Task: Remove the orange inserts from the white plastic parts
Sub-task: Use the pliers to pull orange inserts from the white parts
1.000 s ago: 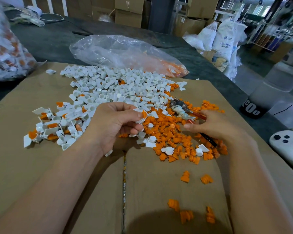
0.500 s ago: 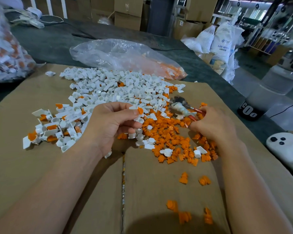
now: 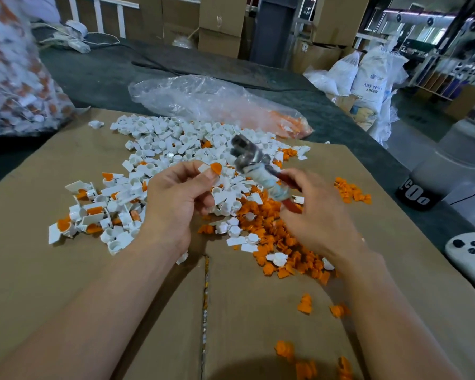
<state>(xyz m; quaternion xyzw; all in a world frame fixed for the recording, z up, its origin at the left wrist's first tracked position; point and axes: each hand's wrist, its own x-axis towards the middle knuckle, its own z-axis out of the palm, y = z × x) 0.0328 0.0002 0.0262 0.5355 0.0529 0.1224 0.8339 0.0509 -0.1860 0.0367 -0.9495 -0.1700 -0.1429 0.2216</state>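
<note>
My left hand (image 3: pixel 176 198) is raised over the cardboard and pinches a white plastic part with an orange insert (image 3: pixel 214 168) between thumb and fingertips. My right hand (image 3: pixel 318 215) grips pliers (image 3: pixel 255 165) by their red handles, with the metal jaws lifted and pointing up-left, close to the held part and blurred. A wide heap of empty white parts (image 3: pixel 192 144) lies behind my hands. White parts that hold orange inserts (image 3: pixel 93 212) lie at the left. A pile of loose orange inserts (image 3: pixel 285 242) lies under my right hand.
All of it rests on flattened cardboard (image 3: pixel 66 270) on a dark table. A clear plastic bag (image 3: pixel 203 102) with orange pieces lies behind the heap. A large bag of parts (image 3: pixel 14 86) stands at the far left. A white device (image 3: pixel 469 256) sits at the right edge.
My right hand picked the pliers up off the pile and raised them toward my left hand. My left hand lifted its part with the orange insert higher.
</note>
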